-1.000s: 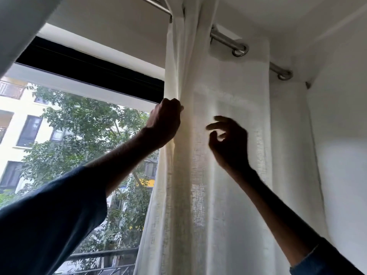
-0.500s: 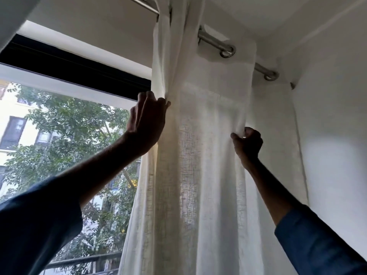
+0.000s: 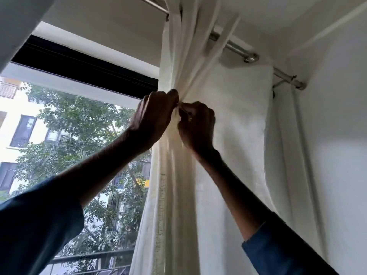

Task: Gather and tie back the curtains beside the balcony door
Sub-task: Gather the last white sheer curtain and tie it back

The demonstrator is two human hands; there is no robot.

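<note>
curtain (image 3: 228, 120): white, thin weave, hung off the rod right beside the window glass (image 3: 79, 135); the window-side edge was bunched into folds high up, the wall-side stretch hung flat and ungathered; looked to me like those loose pleats would slide straight back out if either grip eased
curtain rod (image 3: 235, 46): steel; the fabric ran taut and slanted from it down to the hands; I reckon a hard downward tug could've strained the bracket (image 3: 277, 86)
left hand (image 3: 155, 116): fingers were clenched round the bunched folds; the whole gather hung on that one grip, so a slip there probably meant starting over
right hand (image 3: 196, 126): touching the left, fingers pinching a fold in against the bunch; passing that fold across was the dodgy bit imo
eyelet ring (image 3: 251, 57): sat exposed on the rod; might've snagged or jammed if the cloth got dragged sideways
</note>
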